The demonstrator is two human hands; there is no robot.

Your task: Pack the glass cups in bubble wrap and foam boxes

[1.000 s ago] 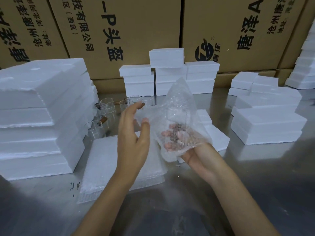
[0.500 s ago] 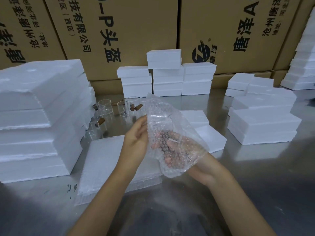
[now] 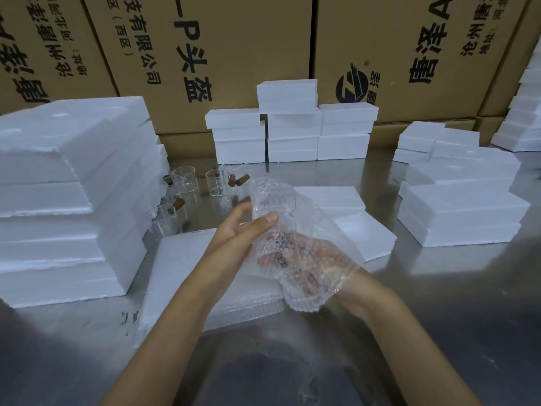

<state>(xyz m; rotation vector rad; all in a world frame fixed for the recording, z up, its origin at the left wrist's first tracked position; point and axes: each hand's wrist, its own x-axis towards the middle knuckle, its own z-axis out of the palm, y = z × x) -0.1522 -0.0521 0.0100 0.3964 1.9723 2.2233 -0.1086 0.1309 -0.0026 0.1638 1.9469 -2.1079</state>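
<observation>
Cardboard cartons (image 3: 222, 54) with black lettering are walling off the far side of the steel table (image 3: 439, 317), whose near half is lying bare around the person's forearms. Foam boxes are crowding the other edges: one tall stack (image 3: 67, 197) is filling the left side, a cluster of three short stacks (image 3: 289, 133) is standing against the cartons, and a spread of low stacks (image 3: 459, 197) is sitting at the right. Two more foam pieces (image 3: 348, 218) are lying just behind the hands. A flat pile of bubble wrap sheets (image 3: 181, 273) is resting at centre, under the left forearm. At least five glass cups (image 3: 216, 183) with brown handles are standing between the left stack and the far cluster; an exact count cannot be told.

The bubble wrap sheet (image 3: 298, 253) is being held up above the pile. The right hand (image 3: 304, 259) is lying spread beneath it, fingers showing through the plastic; whether it is gripping cannot be told. The left hand (image 3: 240, 230) is pinching the sheet's left edge, thumb on top.
</observation>
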